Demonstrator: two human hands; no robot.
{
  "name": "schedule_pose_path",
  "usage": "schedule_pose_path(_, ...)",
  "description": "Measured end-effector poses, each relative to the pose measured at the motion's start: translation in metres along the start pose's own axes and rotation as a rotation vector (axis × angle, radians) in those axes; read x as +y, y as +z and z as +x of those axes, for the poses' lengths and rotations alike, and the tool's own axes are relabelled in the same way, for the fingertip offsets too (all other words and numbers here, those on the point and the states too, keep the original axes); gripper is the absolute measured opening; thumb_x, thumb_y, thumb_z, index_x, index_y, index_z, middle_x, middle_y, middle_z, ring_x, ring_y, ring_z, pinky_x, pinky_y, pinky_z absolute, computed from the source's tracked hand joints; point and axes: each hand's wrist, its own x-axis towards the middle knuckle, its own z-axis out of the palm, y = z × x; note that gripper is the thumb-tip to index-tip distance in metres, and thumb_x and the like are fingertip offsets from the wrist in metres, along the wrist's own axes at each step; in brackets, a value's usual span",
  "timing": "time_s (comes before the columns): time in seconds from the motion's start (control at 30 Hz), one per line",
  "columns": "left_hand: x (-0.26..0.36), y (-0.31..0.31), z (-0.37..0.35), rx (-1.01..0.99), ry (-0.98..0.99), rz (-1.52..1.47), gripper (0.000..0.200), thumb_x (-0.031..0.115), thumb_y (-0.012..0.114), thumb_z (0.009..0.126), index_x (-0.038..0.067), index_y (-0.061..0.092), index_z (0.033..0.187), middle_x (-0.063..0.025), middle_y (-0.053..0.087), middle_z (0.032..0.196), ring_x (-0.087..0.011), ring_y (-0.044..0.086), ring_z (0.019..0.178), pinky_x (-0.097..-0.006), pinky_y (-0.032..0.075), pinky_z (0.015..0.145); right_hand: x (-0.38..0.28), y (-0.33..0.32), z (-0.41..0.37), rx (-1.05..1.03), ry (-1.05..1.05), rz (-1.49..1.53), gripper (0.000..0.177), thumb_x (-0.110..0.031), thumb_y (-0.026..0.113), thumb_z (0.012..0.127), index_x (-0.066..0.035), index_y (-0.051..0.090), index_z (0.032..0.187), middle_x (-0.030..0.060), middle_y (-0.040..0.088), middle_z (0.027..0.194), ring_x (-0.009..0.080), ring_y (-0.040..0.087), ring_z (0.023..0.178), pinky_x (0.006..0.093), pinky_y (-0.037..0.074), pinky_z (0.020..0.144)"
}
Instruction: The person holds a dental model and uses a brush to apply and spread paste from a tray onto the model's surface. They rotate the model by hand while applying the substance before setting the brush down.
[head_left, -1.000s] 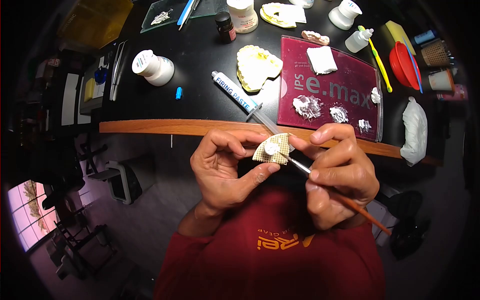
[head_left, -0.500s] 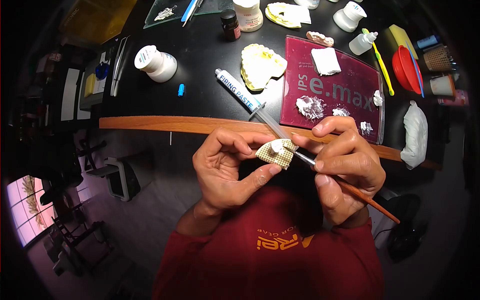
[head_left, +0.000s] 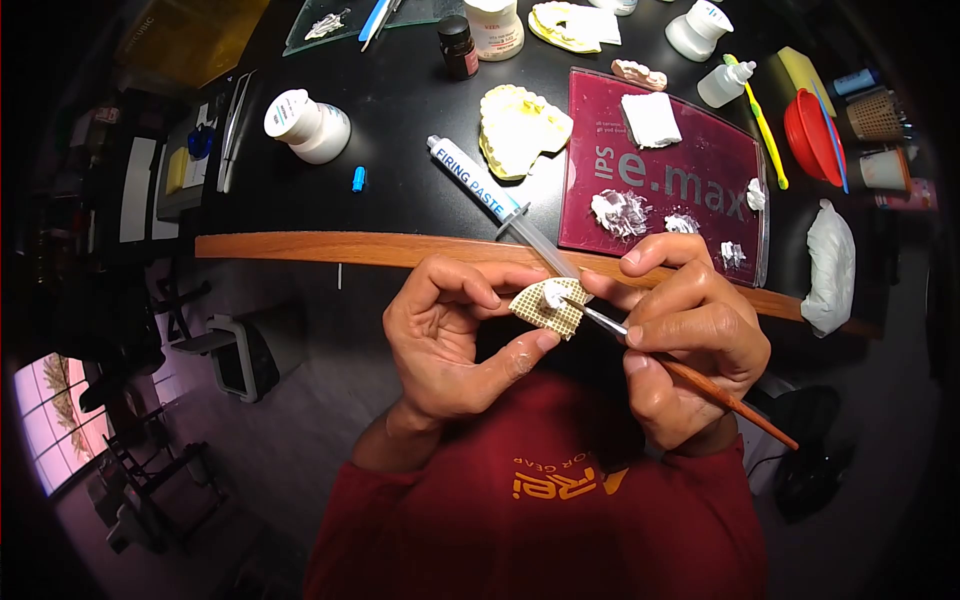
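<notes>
Holds one brush (head_left: 705, 384) clamped in right hand (head_left: 697, 338), slanting diagonally, bristles-first up-left, against one white lump (head_left: 556, 294) on one honeycomb tray (head_left: 566, 322). Pinches that tray in left hand (head_left: 440, 345), just before the table edge (head_left: 400, 250). Has beyond one syringe (head_left: 478, 183), plus three white smears (head_left: 620, 213) along one red slab (head_left: 715, 145).

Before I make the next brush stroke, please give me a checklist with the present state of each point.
1. Left hand holds the mesh tray by its edges: ok.
2. Right hand holds the brush: ok.
3. Brush tip near the white lump: ok.
4. Underside of the tray clean: cannot tell, hidden.
5. Syringe clear of the wooden edge: not ok, its plunger crosses it.
</notes>
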Motion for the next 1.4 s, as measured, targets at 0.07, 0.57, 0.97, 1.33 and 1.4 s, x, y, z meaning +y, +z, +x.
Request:
schedule_pose_path(0.07, 0.0001, -0.0001, -0.0005, 0.003, -0.006, -0.002, 0.041, -0.011, 0.075, 0.074, 0.002, 0.045, 0.098, -0.0251, 0.065, 0.108, -0.0267, 0.064, 0.106, -0.0348, 0.055, 0.090, -0.0010, 0.0002, 0.0008, -0.002, 0.005, -0.005, 0.015, 0.007, 0.054, 0.074, 0.000, 0.060, 0.087, 0.0099, 0.055, 0.080, 0.0291, 0.051, 0.101, 0.0481, 0.060, 0.088)
schedule_pose_path(0.57, -0.0005, -0.0001, 0.0006, -0.008, 0.015, 0.017, 0.042, -0.012, 0.075, 0.074, 0.003, 0.044, 0.097, -0.0237, 0.065, 0.107, -0.0270, 0.064, 0.106, -0.0357, 0.055, 0.090, -0.0013, 0.0013, 0.0017, 0.007, -0.001, 0.025, 0.018, 0.007, 0.053, 0.072, -0.001, 0.060, 0.087, 0.0098, 0.055, 0.081, 0.0292, 0.051, 0.102, 0.0489, 0.059, 0.089)
schedule_pose_path(0.97, -0.0027, 0.0000, 0.0010, -0.011, 0.032, -0.012, 0.042, -0.013, 0.075, 0.073, 0.003, 0.044, 0.097, -0.0230, 0.065, 0.106, -0.0270, 0.064, 0.106, -0.0365, 0.055, 0.090, -0.0018, 0.0011, 0.0027, 0.000, -0.020, 0.048, 0.020, 0.008, 0.053, 0.071, 0.000, 0.060, 0.087, 0.0101, 0.055, 0.081, 0.0292, 0.051, 0.102, 0.0488, 0.058, 0.091)
schedule_pose_path(1.33, -0.0022, -0.0006, 0.0011, -0.020, 0.024, -0.004, 0.042, -0.013, 0.074, 0.073, 0.003, 0.044, 0.097, -0.0236, 0.065, 0.106, -0.0269, 0.064, 0.106, -0.0371, 0.055, 0.091, -0.0020, -0.0002, 0.0021, -0.014, -0.017, 0.058, 0.021, 0.008, 0.052, 0.071, 0.000, 0.060, 0.089, 0.0107, 0.055, 0.082, 0.0296, 0.051, 0.103, 0.0508, 0.057, 0.092)
schedule_pose_path(1.4, -0.0021, -0.0007, 0.0011, -0.022, 0.030, 0.001, 0.042, -0.013, 0.074, 0.073, 0.003, 0.044, 0.097, -0.0235, 0.065, 0.106, -0.0266, 0.064, 0.106, -0.0369, 0.055, 0.091, -0.0033, 0.0004, 0.0037, 0.015, -0.030, 0.029, 0.022, 0.009, 0.054, 0.067, 0.000, 0.061, 0.085, 0.0097, 0.056, 0.079, 0.0299, 0.054, 0.097, 0.0470, 0.057, 0.087)
